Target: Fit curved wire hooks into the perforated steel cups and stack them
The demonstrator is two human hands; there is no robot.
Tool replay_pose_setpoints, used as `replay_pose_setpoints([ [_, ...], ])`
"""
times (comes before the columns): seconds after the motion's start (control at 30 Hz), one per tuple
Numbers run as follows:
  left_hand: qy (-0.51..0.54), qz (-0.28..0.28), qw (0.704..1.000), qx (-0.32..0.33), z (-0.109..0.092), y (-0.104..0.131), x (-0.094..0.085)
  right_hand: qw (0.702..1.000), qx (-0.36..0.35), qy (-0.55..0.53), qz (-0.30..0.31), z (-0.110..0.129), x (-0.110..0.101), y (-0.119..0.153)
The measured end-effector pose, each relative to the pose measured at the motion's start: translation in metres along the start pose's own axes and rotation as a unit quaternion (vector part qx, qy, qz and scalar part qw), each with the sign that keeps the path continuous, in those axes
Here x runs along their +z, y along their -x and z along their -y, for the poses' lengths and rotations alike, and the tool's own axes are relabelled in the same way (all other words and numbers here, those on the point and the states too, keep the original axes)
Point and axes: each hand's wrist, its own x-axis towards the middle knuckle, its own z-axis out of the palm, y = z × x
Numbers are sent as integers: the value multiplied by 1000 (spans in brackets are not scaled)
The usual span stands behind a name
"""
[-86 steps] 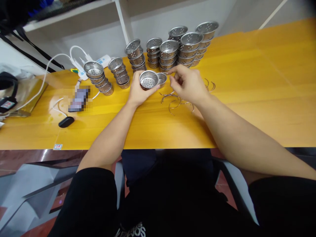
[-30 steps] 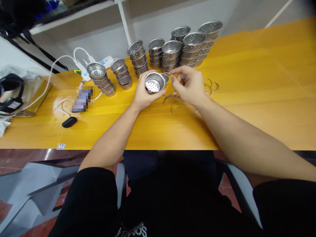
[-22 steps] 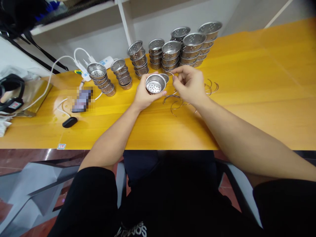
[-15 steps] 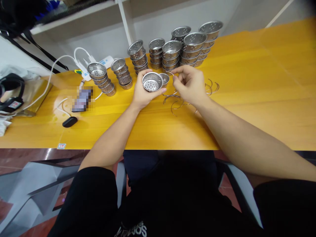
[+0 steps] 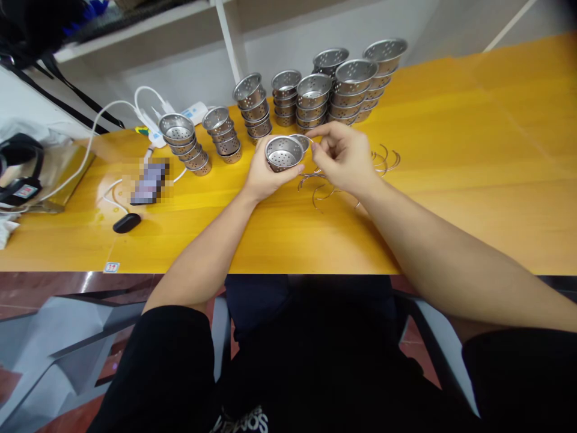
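Observation:
My left hand (image 5: 262, 175) is wrapped round a perforated metal strainer cup (image 5: 285, 157), its mouth tilted toward me. Just behind its right rim a smaller metal cup shape (image 5: 303, 142) shows in part; I cannot tell whether it is joined to the first. My right hand (image 5: 346, 155) pinches a thin curved wire (image 5: 311, 141) between thumb and forefinger, at the right edge of that smaller shape. Whether the wire touches the metal is too small to tell. More curved wires (image 5: 318, 193) lie loose on the table under and beside my right hand.
Several stacks of perforated cups (image 5: 313, 96) stand along the back of the yellow table (image 5: 473, 198). At the left are a phone (image 5: 151, 183), a black oval device (image 5: 127, 223), white cables and a headset (image 5: 20, 168). A shelf (image 5: 135, 36) rises behind.
The strainer cup in my left hand has shifted slightly right and down and tilted a little. My right hand's fingertips and the wire have come closer to the smaller cup shape.

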Motion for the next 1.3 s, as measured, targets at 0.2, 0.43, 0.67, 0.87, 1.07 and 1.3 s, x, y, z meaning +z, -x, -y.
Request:
replay_pose_setpoints([
  [0.2,73,60,996,3,-4,2,10,1000,13,-3,23,13,2,1],
  [0.43,67,72,995,33,3,5,17,1000,2,13,1,8,1,-1],
  [0.67,52,55,997,29,-3,4,15,999,24,23,-15,-2,1,-3],
  [0.87,22,45,998,-22,-26,4,8,999,29,24,6,9,1,0],
  [1.07,46,67,997,-17,-23,4,10,1000,14,5,17,17,0,0],
  [1.3,41,72,996,-10,-18,3,12,999,25,16,20,16,0,-1],
])
